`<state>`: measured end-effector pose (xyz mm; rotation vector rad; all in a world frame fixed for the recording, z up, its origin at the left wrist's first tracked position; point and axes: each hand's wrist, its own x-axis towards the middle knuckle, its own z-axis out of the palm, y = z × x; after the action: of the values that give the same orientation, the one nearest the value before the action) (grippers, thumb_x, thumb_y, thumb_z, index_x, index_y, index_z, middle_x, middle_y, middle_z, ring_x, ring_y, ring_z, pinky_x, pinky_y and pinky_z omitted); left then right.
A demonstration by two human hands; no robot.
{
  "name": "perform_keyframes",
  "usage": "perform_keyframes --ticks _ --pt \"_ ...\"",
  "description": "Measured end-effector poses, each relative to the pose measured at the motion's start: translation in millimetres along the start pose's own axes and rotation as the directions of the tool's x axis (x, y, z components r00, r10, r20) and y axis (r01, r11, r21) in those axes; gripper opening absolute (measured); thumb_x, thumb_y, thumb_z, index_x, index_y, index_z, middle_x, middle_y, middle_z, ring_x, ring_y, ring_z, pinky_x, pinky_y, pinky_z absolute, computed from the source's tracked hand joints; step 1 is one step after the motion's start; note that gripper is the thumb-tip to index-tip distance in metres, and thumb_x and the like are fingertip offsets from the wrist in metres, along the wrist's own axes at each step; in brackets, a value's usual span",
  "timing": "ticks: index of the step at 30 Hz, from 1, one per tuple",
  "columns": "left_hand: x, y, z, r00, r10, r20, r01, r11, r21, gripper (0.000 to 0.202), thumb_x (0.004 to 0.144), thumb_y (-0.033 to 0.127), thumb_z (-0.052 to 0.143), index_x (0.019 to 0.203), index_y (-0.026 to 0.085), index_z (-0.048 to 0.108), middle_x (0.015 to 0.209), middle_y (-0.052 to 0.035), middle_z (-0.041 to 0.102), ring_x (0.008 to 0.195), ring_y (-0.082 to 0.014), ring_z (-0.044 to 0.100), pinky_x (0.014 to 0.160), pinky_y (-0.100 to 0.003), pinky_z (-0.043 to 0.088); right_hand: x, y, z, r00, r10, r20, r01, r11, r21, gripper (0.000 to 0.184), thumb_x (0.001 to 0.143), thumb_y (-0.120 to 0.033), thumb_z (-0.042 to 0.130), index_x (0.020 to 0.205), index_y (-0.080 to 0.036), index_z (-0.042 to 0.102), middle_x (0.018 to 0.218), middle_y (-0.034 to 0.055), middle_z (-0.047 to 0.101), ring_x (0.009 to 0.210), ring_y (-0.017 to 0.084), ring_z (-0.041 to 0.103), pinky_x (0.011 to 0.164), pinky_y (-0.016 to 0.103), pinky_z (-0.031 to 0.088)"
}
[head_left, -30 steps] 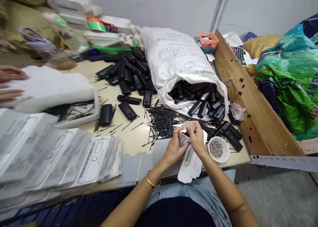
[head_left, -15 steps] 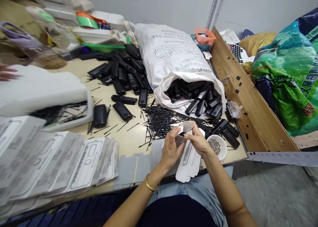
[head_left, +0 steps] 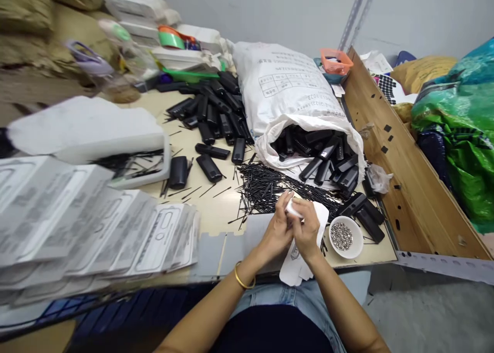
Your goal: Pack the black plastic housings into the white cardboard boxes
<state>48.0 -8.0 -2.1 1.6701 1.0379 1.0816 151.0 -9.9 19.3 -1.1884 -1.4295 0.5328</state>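
My left hand (head_left: 278, 230) and my right hand (head_left: 306, 229) are pressed together over the table's front edge, both closed on a small white printed carton (head_left: 292, 209). More flat white cartons (head_left: 299, 260) lie under my hands and hang over the edge. A heap of thin black pins (head_left: 266, 186) lies just beyond my fingers. A white bowl of small silver parts (head_left: 345, 236) stands right of my right hand. A white sack (head_left: 293, 95) lies open towards me, full of black plastic cases (head_left: 324, 157).
Loose black cases (head_left: 210, 119) are scattered mid-table. Overlapping printed flat cartons (head_left: 96, 224) cover the left front, with a white tray (head_left: 92, 131) behind them. A wooden board (head_left: 401, 157) walls the table's right side; green bags (head_left: 459, 126) lie beyond it.
My hands have closed tighter round the small carton, hiding the dark piece seen in it earlier. The other person's fingers at the far left are out of view. The camera shifted.
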Motion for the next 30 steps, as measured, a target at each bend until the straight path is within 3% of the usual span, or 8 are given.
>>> perform_keyframes --ticks 7,12,14,18,22,25,27,30 --pt "0.5 4.2 -2.5 0.997 -0.052 -0.061 0.051 0.999 -0.018 0.069 0.083 0.020 0.055 0.136 0.020 0.011 0.138 -0.0211 0.038 0.130 -0.0262 0.041 0.104 -0.047 0.038 -4.4 2.6 6.2 1.000 -0.007 -0.009 0.007 1.000 -0.005 0.017 0.091 -0.020 0.045 0.101 -0.022 0.058 0.104 0.0074 0.063 0.100 0.019 0.058 0.086 0.039 0.048" --pt "-0.4 2.8 0.1 0.997 -0.033 -0.068 0.035 0.999 0.034 0.058 0.084 0.024 0.052 0.131 0.019 0.018 0.133 -0.0207 0.042 0.118 -0.0245 0.051 0.096 -0.043 0.044 -11.7 12.1 11.2 0.948 -0.319 0.019 0.319 0.945 -0.075 0.022 0.092 -0.026 0.043 0.107 -0.024 0.059 0.112 0.0078 0.063 0.110 0.022 0.053 0.092 0.045 0.045" --pt "0.4 5.6 -11.7 0.994 -0.100 -0.040 0.105 0.986 0.133 0.056 0.082 0.029 0.055 0.129 0.018 0.026 0.121 -0.0174 0.052 0.102 -0.0247 0.059 0.086 -0.042 0.049 -14.4 16.0 9.6 0.969 -0.236 0.067 0.239 0.970 -0.043 0.026 0.093 -0.033 0.040 0.110 -0.024 0.058 0.117 0.0084 0.061 0.114 0.022 0.052 0.095 0.045 0.043" --pt "-8.3 15.8 -82.4 0.922 -0.260 -0.286 0.375 0.782 0.497 0.059 0.075 0.042 0.061 0.126 0.020 0.040 0.103 -0.0118 0.060 0.087 -0.0290 0.061 0.077 -0.046 0.050 -10.6 21.8 -11.7 0.991 0.104 0.078 -0.110 0.991 0.072 0.032 0.094 -0.038 0.038 0.117 -0.022 0.054 0.122 0.0098 0.058 0.117 0.022 0.051 0.099 0.044 0.038" --pt "-32.9 24.3 -171.3 0.868 -0.113 -0.484 0.487 0.395 0.779 0.053 0.072 0.042 0.062 0.120 0.019 0.051 0.126 -0.0172 0.048 0.118 -0.0416 0.043 0.094 -0.059 0.038 0.2 31.3 -56.9 0.956 0.291 -0.029 -0.291 0.957 0.008 0.029 0.093 -0.037 0.040 0.103 -0.020 0.060 0.102 0.0073 0.063 0.099 0.021 0.056 0.088 0.037 0.042" --pt "-38.0 25.0 -194.2 0.832 -0.026 -0.554 0.544 0.228 0.807 0.044 0.082 0.031 0.051 0.125 0.024 0.046 0.149 -0.0147 0.023 0.132 -0.0475 0.022 0.097 -0.072 0.023 -1.4 44.6 -93.5 0.947 0.320 0.010 -0.305 0.910 -0.282 0.024 0.091 -0.033 0.042 0.084 -0.019 0.061 0.084 0.0052 0.063 0.081 0.020 0.056 0.076 0.032 0.040" --pt "-23.0 20.5 -179.1 0.840 0.030 -0.542 0.512 0.290 0.809 0.043 0.086 0.027 0.046 0.129 0.024 0.044 0.152 -0.0134 0.016 0.134 -0.0468 0.019 0.098 -0.072 0.019 -10.4 56.6 -110.8 0.925 0.372 0.079 -0.284 0.813 -0.508 0.019 0.088 -0.026 0.045 0.079 -0.019 0.060 0.078 0.0058 0.062 0.075 0.020 0.054 0.071 0.031 0.037" --pt "29.8 5.8 -117.7 0.944 0.018 -0.329 0.234 0.668 0.706 0.041 0.081 0.026 0.056 0.121 0.015 0.053 0.135 -0.0169 0.042 0.126 -0.0393 0.036 0.104 -0.059 0.026 -29.5 75.3 -121.0 0.868 0.472 0.152 -0.235 0.662 -0.712 0.015 0.083 -0.015 0.046 0.080 -0.018 0.060 0.080 0.0091 0.062 0.077 0.022 0.053 0.068 0.031 0.035"
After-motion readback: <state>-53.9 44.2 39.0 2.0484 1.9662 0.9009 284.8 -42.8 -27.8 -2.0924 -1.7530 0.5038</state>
